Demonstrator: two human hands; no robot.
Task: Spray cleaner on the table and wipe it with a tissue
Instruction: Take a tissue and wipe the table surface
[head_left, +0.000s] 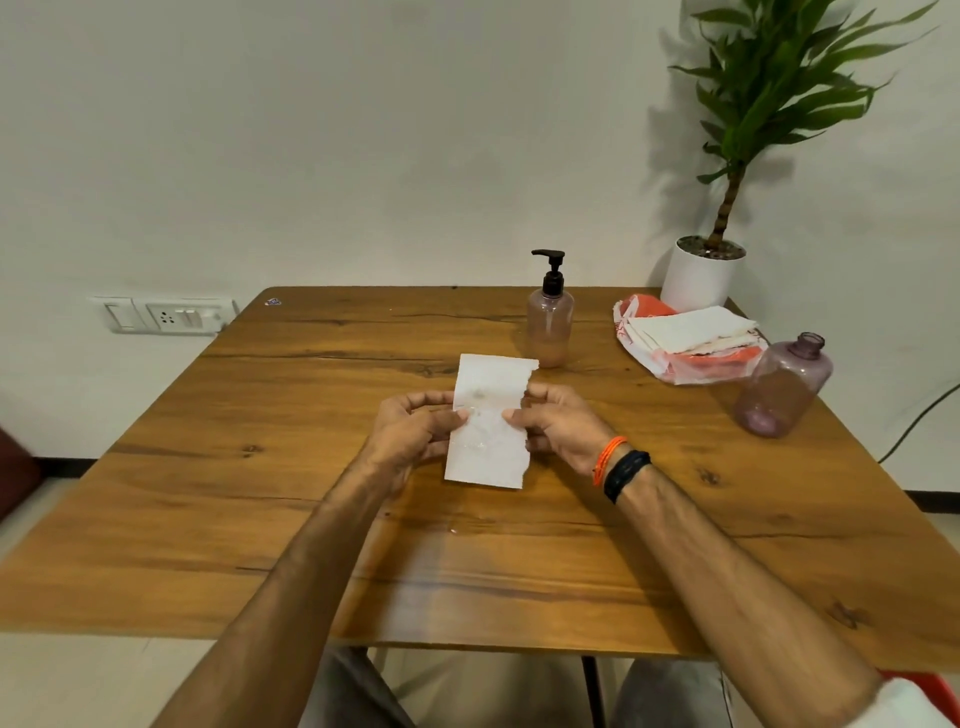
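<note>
Nearest, the wooden worktop (467, 582) shows a faint wet sheen. Above it, the left hand (410, 431) and right hand (558, 426) each pinch a side edge of the damp-spotted tissue (491, 426), fingers curled on it. This looks like refolding mid-wipe; next, press it down flat. Beyond stands the pump bottle (550, 317).

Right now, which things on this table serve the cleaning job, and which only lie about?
For the job:
- tissue, pinched by left hand and right hand
- pump bottle
- table
- tissue pack

Lying about:
- open purple bottle
- potted plant
</note>
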